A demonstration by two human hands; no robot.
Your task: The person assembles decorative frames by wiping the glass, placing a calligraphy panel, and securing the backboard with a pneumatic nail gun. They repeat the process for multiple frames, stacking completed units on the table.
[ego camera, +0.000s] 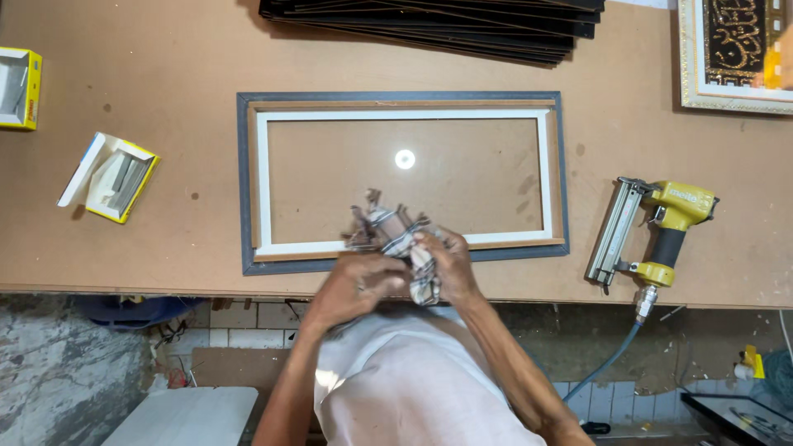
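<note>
A rectangular picture frame (404, 100) lies face down on the brown worktable, grey outside, wood and white inside, with glass that reflects a light. A crumpled checked cloth (395, 234) sits over its near edge. My left hand (357, 285) and my right hand (446, 263) are both bunched around the cloth, fingers closed on it, just above the frame's lower rail.
A yellow pneumatic nail gun (652, 233) with a hose lies right of the frame. Two open yellow boxes of nail strips (111, 176) (18, 87) sit at the left. A stack of dark frame boards (446, 25) lies at the far edge, an ornate framed picture (731, 54) at top right.
</note>
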